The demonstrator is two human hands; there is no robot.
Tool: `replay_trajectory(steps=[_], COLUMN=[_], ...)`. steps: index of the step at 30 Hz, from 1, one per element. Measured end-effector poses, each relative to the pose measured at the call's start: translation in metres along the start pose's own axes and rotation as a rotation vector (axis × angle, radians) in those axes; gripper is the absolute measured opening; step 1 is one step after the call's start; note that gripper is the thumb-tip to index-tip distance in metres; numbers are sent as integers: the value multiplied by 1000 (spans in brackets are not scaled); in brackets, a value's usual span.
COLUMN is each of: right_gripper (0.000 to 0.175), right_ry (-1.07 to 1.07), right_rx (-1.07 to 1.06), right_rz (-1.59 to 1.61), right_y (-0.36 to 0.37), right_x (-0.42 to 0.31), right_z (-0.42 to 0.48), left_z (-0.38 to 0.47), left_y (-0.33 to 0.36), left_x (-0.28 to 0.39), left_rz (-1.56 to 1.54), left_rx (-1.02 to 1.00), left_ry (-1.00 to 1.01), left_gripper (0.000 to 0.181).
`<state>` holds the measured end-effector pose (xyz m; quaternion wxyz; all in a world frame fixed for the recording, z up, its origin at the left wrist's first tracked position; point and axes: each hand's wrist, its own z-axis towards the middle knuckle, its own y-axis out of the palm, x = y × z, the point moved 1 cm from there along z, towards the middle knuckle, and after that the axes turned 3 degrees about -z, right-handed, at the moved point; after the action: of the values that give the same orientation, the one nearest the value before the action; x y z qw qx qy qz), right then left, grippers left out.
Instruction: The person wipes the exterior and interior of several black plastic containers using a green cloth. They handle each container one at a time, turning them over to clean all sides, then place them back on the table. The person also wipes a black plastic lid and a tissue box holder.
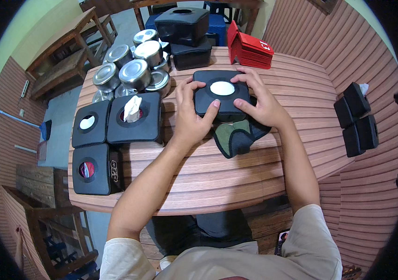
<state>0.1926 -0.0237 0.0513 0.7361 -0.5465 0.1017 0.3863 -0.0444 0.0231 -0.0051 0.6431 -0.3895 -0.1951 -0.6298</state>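
My left hand (192, 112) and my right hand (263, 99) hold a black tissue box (204, 101) from its two sides, with fingers and thumbs on its top. White tissue (222, 88) shows in the box's oval opening. Just below the box, a green and black cloth (232, 138) lies crumpled, partly hidden by the box and my right hand. To the left stand a black tissue box with a tissue sticking up (116, 127), a smaller black one (80, 136) beside it, and another (95, 183) bearing a number on its side.
Several round metal tins (135, 74) are stacked at the back left of the wood-patterned table (202, 189). Two black boxes (181, 29) stand one on the other beside them. Folded red number signs (253, 50) stand at the back. Several black boxes (356, 120) sit by the right wall.
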Motion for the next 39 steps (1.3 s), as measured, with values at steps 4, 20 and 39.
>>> replay_trajectory(steps=[4, 20, 39], right_gripper=[57, 104, 106], right_ry=[38, 23, -14], right_rx=[48, -119, 120], right_rz=[-20, 122, 27], right_y=[11, 8, 18], right_x=[1, 11, -18], right_z=[3, -2, 2], left_z=[0, -2, -1], left_y=[2, 3, -7], left_x=[4, 1, 46], left_rz=[6, -50, 128], left_rx=[6, 22, 70], left_ry=[-35, -67, 117], left_gripper=[52, 42, 24])
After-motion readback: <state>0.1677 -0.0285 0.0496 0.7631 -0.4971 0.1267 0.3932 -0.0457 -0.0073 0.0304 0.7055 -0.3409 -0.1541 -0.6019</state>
